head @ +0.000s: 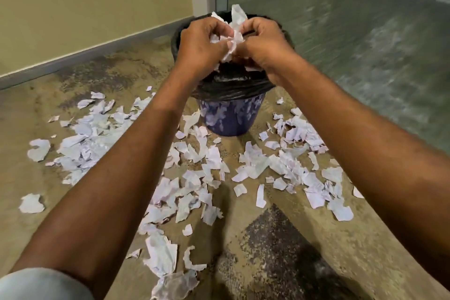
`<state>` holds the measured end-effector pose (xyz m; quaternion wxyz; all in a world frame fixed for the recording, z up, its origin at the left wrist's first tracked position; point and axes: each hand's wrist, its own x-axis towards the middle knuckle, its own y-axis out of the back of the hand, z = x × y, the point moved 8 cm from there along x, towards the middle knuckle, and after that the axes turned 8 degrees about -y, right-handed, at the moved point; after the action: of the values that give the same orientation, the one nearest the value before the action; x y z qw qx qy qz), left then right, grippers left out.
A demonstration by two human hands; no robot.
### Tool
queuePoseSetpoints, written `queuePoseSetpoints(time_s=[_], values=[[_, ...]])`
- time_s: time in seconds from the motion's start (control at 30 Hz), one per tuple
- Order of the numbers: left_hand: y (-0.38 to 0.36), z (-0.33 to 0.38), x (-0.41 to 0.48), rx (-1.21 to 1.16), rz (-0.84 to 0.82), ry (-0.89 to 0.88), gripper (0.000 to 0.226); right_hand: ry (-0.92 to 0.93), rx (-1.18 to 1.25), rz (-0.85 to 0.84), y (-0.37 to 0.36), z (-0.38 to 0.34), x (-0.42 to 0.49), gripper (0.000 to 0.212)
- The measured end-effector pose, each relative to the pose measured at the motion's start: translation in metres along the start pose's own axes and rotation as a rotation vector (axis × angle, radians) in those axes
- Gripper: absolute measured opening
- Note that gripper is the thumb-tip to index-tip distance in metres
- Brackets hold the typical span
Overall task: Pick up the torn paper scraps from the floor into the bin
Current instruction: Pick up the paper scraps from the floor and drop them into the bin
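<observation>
The left hand [202, 42] and right hand [264, 42] are pinching one wad [235, 28] of scraps in curled fingers [215, 28] over the bin [231, 117]. This looks like the drop-off step, and next the hands are needing to let go above the opening. Most scraps [194, 178] are lying on the floor [280, 251], and the hands are hiding the bin's inside.

stained floor [280, 238], scattered paper scraps [192, 178], blue bin [229, 117]

Scraps [209, 165]: white, torn, scattered across floor [36, 178] before and beside bin [231, 117]. Crumpled bunch [235, 31] held above bin mouth. Bin: blue, black liner [231, 90], upright.
</observation>
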<state>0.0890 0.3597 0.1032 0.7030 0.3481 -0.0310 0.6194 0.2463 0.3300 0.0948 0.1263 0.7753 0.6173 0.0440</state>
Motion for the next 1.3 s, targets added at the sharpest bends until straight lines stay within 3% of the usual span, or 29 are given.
queuePoseSetpoints(time_s=[0.13,0.27,0.4,0.5,0.67,0.9,1.07,1.3], values=[[-0.004,-0.013,0.010,0.006,-0.077,0.056,0.038,-0.061,-0.028,-0.077,-0.006,-0.002,0.014,0.038],[-0.007,-0.018,0.009,-0.043,-0.103,0.123,0.057,-0.063,-0.033,0.008,0.001,-0.003,0.023,0.033],[0.006,-0.010,0.006,-0.006,0.013,0.088,0.044,0.008,-0.034,0.109,0.015,-0.011,0.021,0.016],[0.011,0.005,-0.003,-0.107,0.080,0.079,0.027,0.054,0.002,0.145,0.029,-0.014,0.008,0.009],[-0.004,0.052,-0.036,-0.222,0.048,0.009,0.015,0.086,0.044,0.167,0.058,-0.006,-0.031,0.008],[-0.085,0.040,-0.130,-0.258,-0.265,0.164,0.011,-0.118,0.043,0.190,0.100,0.078,-0.099,0.011],[-0.127,-0.018,-0.194,0.083,-0.500,0.280,0.018,-0.293,-0.195,0.059,0.085,0.171,-0.135,0.007],[-0.159,-0.081,-0.251,0.419,-0.760,0.323,0.023,-0.219,-0.678,-0.237,0.023,0.254,-0.163,0.055]])
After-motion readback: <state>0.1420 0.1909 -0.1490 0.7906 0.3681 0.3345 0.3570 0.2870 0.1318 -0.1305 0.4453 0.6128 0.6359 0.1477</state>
